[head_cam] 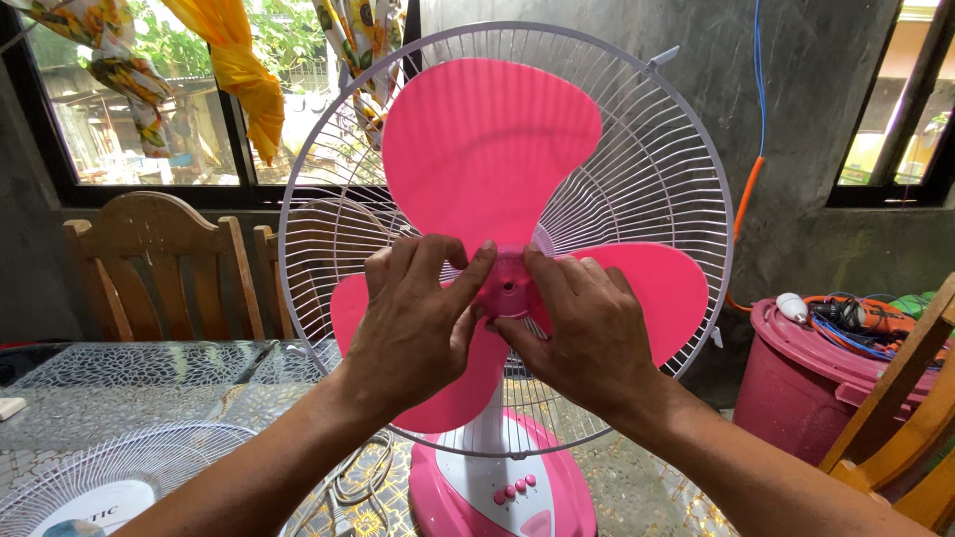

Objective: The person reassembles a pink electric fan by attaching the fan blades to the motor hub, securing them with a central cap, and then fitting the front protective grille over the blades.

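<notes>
A pink and white desk fan stands in front of me with its front guard off. Its pink three-lobed blade point(487, 139) sits inside the white wire rear guard point(657, 169). My left hand point(413, 318) and my right hand point(587, 328) meet at the pink hub point(509, 286) in the blade's middle, fingertips pinching it from both sides. The hands cover the lower blade lobes in part. The fan's pink base point(507, 492) with small pink buttons rests on the table below.
The detached white front guard point(109, 477) lies flat on the patterned glass table point(129, 383) at lower left. A white cord point(363, 477) lies by the base. Wooden chairs point(164, 264) stand behind the table; another chair point(910, 418) and a pink bin point(806, 388) holding cables are at right.
</notes>
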